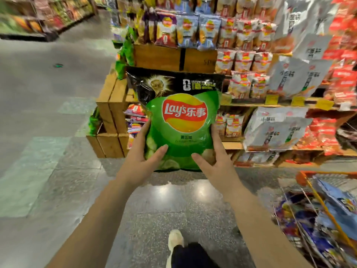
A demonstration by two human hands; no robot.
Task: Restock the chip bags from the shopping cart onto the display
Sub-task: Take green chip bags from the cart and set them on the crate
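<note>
A large green chip bag with a black top band and a red-and-yellow logo is held upright in front of me. My left hand grips its lower left edge, thumb across the front. My right hand grips its lower right edge the same way. Behind the bag rises the wooden crate display, stacked with chip bags in several colours. The shopping cart, with an orange rim and wire sides, stands at the lower right and holds several blue and purple bags.
Green bags hang on the display's left corner. White snack packs and red packs fill the shelves to the right. Grey tiled floor stretches left toward another aisle shelf. My shoe shows below.
</note>
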